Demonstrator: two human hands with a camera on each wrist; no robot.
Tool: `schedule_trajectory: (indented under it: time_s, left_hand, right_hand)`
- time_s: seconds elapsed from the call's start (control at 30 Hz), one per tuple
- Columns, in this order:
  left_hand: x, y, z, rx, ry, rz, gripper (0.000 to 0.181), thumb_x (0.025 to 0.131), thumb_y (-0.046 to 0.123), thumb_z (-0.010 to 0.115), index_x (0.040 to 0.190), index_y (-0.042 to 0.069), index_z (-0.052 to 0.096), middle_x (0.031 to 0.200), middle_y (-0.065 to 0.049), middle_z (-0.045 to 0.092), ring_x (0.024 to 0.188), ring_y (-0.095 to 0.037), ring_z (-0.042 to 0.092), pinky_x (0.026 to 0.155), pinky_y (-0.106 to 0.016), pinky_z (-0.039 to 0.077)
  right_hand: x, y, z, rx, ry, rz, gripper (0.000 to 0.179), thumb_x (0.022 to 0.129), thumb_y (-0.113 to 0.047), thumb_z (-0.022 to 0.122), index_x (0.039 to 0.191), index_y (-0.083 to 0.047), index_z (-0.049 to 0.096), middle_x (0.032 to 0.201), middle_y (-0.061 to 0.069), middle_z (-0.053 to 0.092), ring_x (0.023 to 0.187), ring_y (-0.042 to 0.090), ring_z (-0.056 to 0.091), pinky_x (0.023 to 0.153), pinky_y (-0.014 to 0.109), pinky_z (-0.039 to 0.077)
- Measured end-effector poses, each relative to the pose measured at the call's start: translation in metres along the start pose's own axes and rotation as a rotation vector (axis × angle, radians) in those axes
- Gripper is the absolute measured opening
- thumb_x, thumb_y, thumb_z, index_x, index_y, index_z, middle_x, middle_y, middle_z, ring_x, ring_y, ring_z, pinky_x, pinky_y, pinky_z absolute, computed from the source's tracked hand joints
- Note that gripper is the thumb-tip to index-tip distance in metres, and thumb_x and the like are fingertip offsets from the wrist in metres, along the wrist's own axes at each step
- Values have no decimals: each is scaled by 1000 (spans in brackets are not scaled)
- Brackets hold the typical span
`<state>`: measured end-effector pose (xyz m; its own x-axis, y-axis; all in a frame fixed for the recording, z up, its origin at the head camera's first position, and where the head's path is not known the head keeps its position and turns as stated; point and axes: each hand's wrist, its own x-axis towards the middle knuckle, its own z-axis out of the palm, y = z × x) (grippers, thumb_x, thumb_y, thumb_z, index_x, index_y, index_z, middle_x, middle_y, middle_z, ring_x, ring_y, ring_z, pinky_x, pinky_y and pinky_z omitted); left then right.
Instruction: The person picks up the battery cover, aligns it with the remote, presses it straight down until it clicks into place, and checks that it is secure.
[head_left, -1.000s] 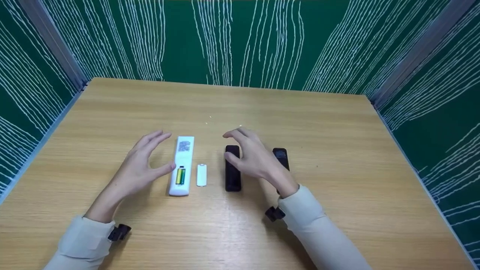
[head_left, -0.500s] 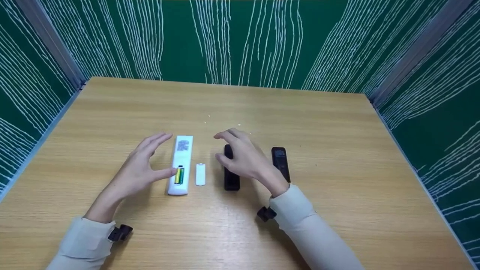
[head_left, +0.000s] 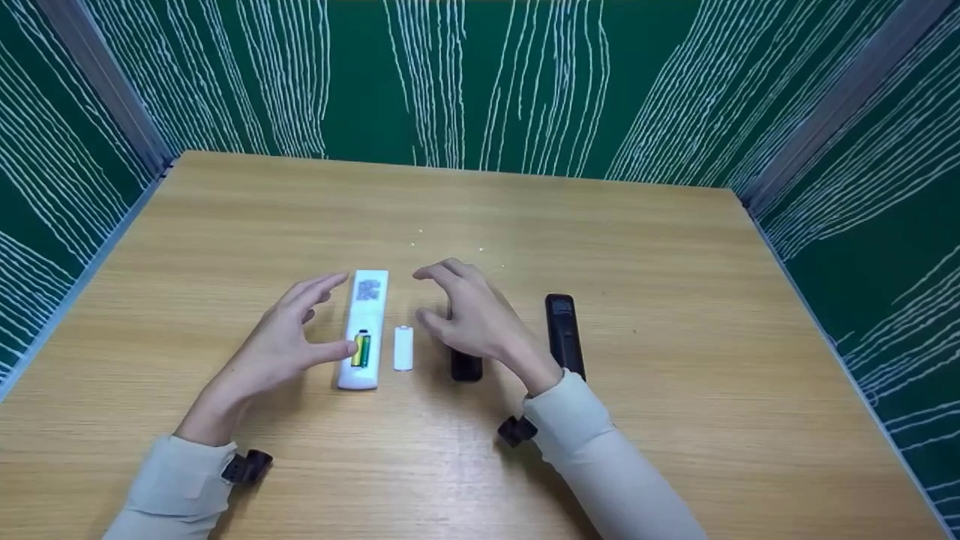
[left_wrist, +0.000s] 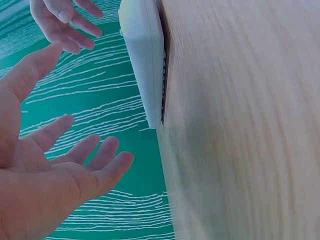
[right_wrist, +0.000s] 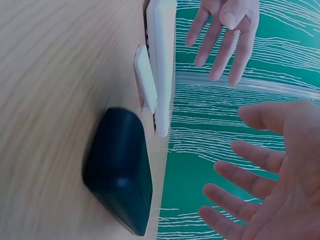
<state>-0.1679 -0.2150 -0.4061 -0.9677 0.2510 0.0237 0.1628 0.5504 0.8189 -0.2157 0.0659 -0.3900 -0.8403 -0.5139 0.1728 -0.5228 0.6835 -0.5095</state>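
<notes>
A white remote control [head_left: 366, 311] lies face down on the table, its battery bay uncovered with green and yellow batteries [head_left: 361, 350] inside. Beside it rests the small white battery cover [head_left: 403, 348]. My left hand [head_left: 281, 345] hovers at the remote's left side, fingers spread and holding nothing; its thumb overlaps the batteries in the head view. In the left wrist view a gap shows between that hand and the remote. My right hand [head_left: 480, 319], also relaxed and holding nothing, is above a black remote [head_left: 466, 367] and hides its upper part.
A second black remote [head_left: 565, 330] lies to the right, by the right forearm. Small pale specks [head_left: 481, 249] dot the wooden table [head_left: 645, 247] farther back. Green walls with white streaks [head_left: 525, 90] enclose the table at the back and sides.
My right hand has moved left, covering more of the nearer black remote and uncovering the other one. The left hand has shifted slightly right. The objects have stayed in place.
</notes>
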Motion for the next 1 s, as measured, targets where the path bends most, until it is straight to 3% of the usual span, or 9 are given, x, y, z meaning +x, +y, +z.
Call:
schedule_trajectory:
  time_s: [0.73, 1.0]
  left_hand:
    - [4, -7, -2, -39, -91, -24, 96, 88, 17, 88, 167, 18, 34, 165, -17, 37, 147, -46, 44, 122, -62, 36]
    - [6, -8, -2, -76, -136, -81, 99, 89, 21, 88, 169, 15, 30, 167, -20, 34, 147, -47, 44, 123, -61, 37]
  right_hand:
    - [3, -1, 8, 51, -19, 31, 49, 102, -30, 69, 148, -16, 60, 150, 4, 57, 141, 27, 51, 116, 48, 47]
    - [4, 0, 9, 60, -23, 32, 49, 102, -30, 68, 148, -15, 60, 151, 5, 57, 140, 28, 52, 115, 48, 48]
